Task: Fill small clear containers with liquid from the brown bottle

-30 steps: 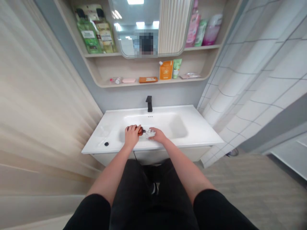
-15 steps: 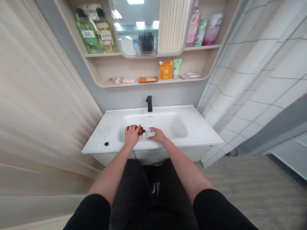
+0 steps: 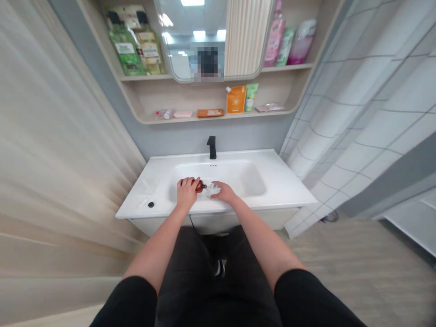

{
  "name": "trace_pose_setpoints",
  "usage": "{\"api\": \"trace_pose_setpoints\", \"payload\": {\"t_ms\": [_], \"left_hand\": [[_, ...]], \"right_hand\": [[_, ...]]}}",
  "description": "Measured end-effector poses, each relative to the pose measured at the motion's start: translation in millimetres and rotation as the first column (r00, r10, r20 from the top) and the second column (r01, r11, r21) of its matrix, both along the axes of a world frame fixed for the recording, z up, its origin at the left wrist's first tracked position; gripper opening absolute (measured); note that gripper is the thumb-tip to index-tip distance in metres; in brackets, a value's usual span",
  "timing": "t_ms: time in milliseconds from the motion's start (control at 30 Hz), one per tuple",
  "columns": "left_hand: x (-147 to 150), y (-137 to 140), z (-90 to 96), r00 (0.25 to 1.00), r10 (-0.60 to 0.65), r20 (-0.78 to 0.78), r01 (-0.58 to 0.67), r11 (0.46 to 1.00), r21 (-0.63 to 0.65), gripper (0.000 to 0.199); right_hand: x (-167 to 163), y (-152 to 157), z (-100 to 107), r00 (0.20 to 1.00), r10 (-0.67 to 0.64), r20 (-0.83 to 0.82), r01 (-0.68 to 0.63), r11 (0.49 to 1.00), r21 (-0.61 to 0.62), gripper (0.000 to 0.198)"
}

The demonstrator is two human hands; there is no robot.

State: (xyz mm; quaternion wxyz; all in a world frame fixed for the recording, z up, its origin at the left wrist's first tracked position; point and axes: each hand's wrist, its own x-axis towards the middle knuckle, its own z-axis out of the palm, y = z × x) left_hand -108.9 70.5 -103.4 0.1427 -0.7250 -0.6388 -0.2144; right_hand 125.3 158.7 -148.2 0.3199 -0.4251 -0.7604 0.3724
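Left hand [image 3: 186,193] is wrapped around a small amber bottle [image 3: 198,185], fingers curled over its body; the bottle lies tipped on its side with its dark neck pointing toward the other hand. Right hand [image 3: 223,192] is curled around a small clear container [image 3: 213,189], partly hidden by the fingers; contents too small to make out. Bottle neck and container are just beside each other, contact cannot be judged. Both hands sit over the front part of the basin of the white sink counter [image 3: 289,186], near its front edge and slightly left of centre. Black faucet [image 3: 211,147] stands at the back edge, centred, well apart from the hands. Small dark round object [image 3: 151,205] lies on the counter near the front left corner. Above the counter, the lower shelf [image 3: 218,117] carries a pink soap bar [image 3: 183,114], a flat orange packet [image 3: 210,112], an upright orange pouch [image 3: 236,99] and a green tube [image 3: 251,96] just beside it. Upper left shelf holds green refill pouches [image 3: 126,47]; upper right holds pink bottles [image 3: 301,42]. Mirror [image 3: 207,36] sits between them. Tiled white wall [image 3: 368,104] to the right of the counter.
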Motion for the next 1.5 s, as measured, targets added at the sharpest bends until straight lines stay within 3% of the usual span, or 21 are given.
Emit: {"api": "trace_pose_setpoints", "payload": {"t_ms": [1500], "left_hand": [[0.4, -0.5, 1.8, 1.000, -0.015, 0.009, 0.016, 1.000, -0.010, 0.063]], "right_hand": [[-0.9, -1.4, 2.4, 1.000, -0.012, 0.027, 0.012, 1.000, 0.015, 0.084]]}}
